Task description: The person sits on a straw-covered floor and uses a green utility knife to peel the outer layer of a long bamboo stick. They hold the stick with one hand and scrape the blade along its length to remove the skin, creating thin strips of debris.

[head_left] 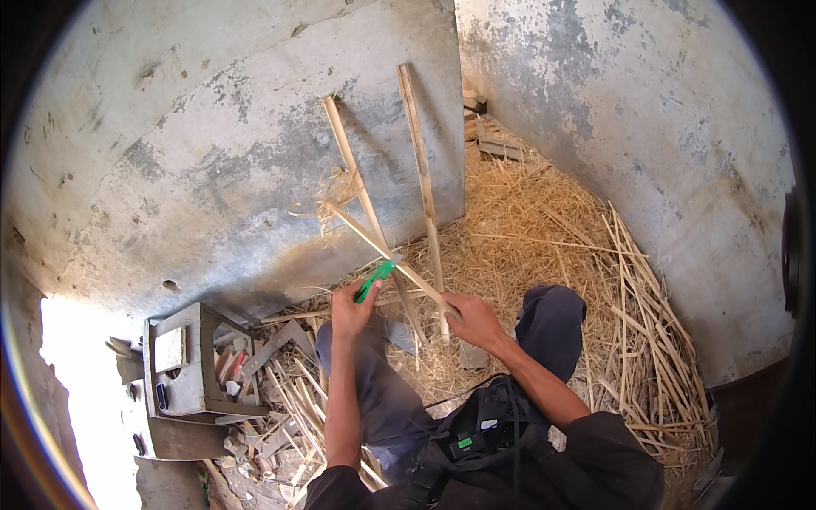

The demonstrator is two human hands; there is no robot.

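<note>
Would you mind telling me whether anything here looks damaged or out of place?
The stick held by the right hand is frayed at its far end, curled shavings hanging off. The left hand holds a green-handled knife against it. Straw litters the floor.

Two rough plastered walls meet in a corner, grey and blotched, the paint worn off in patches; against the left one lean two long wooden slats, upright and slightly tilted. The floor is buried under dry straw, with a bundle of split cane strips lying along the foot of the right wall. To the left stands a small grey wooden stool among offcuts; hard daylight floods in from the lower left.
</note>
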